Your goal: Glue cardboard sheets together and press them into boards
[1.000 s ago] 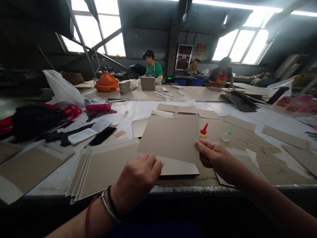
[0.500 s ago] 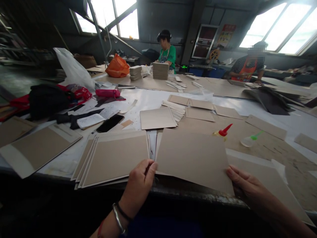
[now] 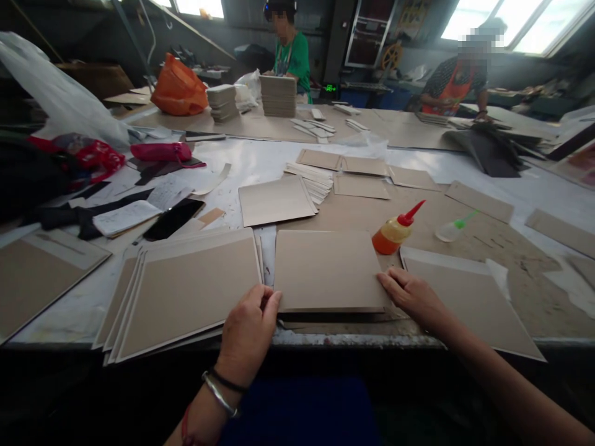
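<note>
A flat greyish-brown cardboard sheet [image 3: 328,269] lies nearly level in front of me, just above or on the table's near edge. My left hand [image 3: 251,319] pinches its lower left corner between thumb and fingers. At its right side my right hand [image 3: 411,296] grips the edge, thumb on top. Left of it rests a fanned stack of cardboard sheets [image 3: 190,285] with pale borders. To the right lies another pale-bordered cardboard panel [image 3: 465,303], partly behind my right forearm. A glue bottle with a red nozzle [image 3: 393,235] stands just behind the sheet's right corner.
A smaller bottle with a green tip [image 3: 450,230] lies farther right. Beyond the sheet are a cardboard piece [image 3: 276,201] and a pile of pale strips [image 3: 313,181]. A phone [image 3: 174,218], notebook [image 3: 125,217] and pink pouch [image 3: 160,152] lie left. Two people work across the table.
The sheet has levelled from a tilt with its right side low, and my right hand has moved up and left with it. The red-nozzled bottle is now uncovered. The camera view has shifted.
</note>
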Demonstrator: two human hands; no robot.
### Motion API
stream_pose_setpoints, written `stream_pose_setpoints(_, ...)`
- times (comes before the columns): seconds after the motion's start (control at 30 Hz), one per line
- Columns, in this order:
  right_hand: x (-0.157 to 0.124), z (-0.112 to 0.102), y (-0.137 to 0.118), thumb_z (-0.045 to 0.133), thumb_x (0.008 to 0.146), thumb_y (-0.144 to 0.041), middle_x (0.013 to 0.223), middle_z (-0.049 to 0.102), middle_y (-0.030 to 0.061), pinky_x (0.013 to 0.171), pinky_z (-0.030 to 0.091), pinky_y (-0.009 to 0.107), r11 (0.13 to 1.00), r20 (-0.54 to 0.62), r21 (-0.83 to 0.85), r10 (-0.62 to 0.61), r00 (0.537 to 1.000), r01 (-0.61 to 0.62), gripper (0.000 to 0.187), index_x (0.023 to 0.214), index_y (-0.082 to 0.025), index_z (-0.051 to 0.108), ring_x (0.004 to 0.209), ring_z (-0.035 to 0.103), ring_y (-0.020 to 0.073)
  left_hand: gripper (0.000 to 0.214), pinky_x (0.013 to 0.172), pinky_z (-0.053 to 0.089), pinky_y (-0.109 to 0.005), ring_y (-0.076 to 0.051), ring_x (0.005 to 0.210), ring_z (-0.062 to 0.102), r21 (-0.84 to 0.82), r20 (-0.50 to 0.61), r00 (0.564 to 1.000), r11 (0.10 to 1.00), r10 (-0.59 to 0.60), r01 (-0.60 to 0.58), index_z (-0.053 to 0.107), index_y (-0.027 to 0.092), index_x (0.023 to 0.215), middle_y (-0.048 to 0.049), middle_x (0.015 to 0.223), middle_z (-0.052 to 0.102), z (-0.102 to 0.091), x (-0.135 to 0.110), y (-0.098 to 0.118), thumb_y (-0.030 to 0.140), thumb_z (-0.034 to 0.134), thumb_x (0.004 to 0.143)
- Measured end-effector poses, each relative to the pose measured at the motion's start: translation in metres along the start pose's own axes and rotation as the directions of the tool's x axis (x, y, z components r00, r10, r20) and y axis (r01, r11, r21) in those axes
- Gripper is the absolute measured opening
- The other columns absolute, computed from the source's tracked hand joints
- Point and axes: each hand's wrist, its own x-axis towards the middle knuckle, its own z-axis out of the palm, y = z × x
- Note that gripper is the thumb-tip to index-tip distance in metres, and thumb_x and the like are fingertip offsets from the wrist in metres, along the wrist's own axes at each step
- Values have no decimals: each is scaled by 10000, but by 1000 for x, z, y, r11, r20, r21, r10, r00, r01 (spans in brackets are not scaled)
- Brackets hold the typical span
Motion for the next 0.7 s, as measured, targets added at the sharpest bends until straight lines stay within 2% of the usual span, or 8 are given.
stream_pose_setpoints(0.17, 0, 12, 8, 359, 838, -415, 529, 450, -21, 527, 326, 256, 997, 6, -72, -16, 1000, 16, 323, 572, -232, 359, 520, 474, 146, 140, 626, 354, -277, -198, 747, 586, 239, 61, 996, 970, -67, 51, 548, 214, 761, -15, 771, 624, 0, 2, 11, 282, 467, 852)
stream_pose_setpoints(0.3, 0, 17, 11, 348, 839, -407, 539, 458, -13, 539, 323, 267, 996, 18, -86, -20, 1000, 21, 312, 580, -235, 362, 529, 477, 155, 151, 606, 357, -279, -212, 765, 602, 363, 67, 995, 930, -77, 48, 550, 214, 779, -24, 811, 639, 2, 4, 15, 293, 454, 864)
stream_pose_setpoints(0.7, 2, 31, 24, 333, 867, -400, 573, 486, 4, 566, 336, 289, 997, 64, -65, -37, 997, 41, 310, 602, -240, 355, 566, 498, 177, 189, 531, 369, -269, -216, 708, 630, 470, 95, 995, 882, -29, -19, 566, 195, 766, -52, 765, 655, 4, 6, 18, 268, 425, 868)
